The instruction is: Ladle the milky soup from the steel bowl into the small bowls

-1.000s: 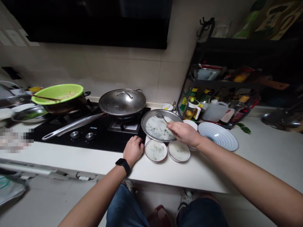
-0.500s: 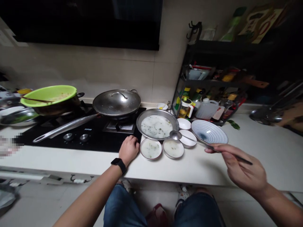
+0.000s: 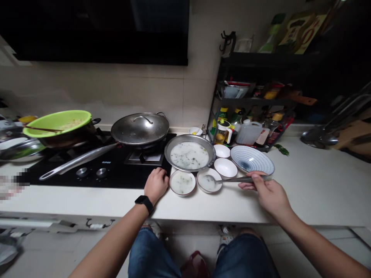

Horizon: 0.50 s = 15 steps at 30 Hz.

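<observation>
My right hand (image 3: 268, 191) grips the handle of a metal ladle (image 3: 232, 179), whose scoop rests in a small white bowl (image 3: 209, 180) holding pale soup. To its left stands another small bowl (image 3: 182, 182) with the same soup. Behind them a metal basin (image 3: 189, 157) holds whitish soup with green flecks. Two empty white bowls (image 3: 225, 168) sit beside it. My left hand (image 3: 156, 184), curled with a black watch at the wrist, rests on the counter edge by the stove and holds nothing.
A blue-patterned bowl (image 3: 252, 160) sits right of the small bowls. On the black stove (image 3: 95, 170) stand a lidded wok (image 3: 140, 128) with a long handle and a pot topped by a green bowl (image 3: 58, 121). A dark rack (image 3: 252, 116) of bottles lines the back right.
My right hand lifted the ladle out of the metal basin, swung right and back, and lowered the scoop into the right small bowl. The left hand stayed put.
</observation>
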Each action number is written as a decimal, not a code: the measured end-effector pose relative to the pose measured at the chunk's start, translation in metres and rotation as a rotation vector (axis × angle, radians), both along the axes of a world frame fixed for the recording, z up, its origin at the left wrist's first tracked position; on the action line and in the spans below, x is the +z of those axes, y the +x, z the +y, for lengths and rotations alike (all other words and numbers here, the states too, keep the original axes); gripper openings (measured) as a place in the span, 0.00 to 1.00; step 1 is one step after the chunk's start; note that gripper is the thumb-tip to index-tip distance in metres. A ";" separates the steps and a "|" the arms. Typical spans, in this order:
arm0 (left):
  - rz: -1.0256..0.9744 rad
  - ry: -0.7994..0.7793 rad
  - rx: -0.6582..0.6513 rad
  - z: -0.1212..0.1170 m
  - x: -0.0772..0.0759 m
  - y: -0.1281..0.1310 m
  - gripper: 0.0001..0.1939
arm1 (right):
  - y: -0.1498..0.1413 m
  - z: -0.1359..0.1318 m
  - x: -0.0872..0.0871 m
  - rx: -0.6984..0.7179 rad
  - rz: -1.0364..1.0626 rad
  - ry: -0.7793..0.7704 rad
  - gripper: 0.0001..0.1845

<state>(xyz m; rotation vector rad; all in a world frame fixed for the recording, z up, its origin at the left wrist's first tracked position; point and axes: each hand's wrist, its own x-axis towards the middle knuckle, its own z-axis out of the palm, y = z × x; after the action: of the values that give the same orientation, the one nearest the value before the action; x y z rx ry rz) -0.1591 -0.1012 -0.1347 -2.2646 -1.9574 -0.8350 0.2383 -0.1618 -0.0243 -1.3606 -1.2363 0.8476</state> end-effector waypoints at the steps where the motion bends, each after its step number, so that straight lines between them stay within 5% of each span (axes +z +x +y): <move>1: 0.000 0.000 0.000 0.000 0.000 0.000 0.10 | 0.001 0.004 0.001 -0.025 0.061 -0.034 0.21; 9: -0.008 -0.002 -0.001 0.000 0.000 0.000 0.11 | 0.001 0.011 0.021 -0.165 0.237 -0.195 0.06; 15: 0.002 -0.009 0.003 0.000 -0.001 0.000 0.11 | -0.003 0.019 0.047 -0.183 0.233 -0.191 0.06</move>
<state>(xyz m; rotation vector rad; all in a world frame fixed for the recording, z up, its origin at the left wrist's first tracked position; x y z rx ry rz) -0.1592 -0.1013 -0.1356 -2.2658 -1.9670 -0.8249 0.2351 -0.1425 0.0227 -1.4559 -0.8551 0.9816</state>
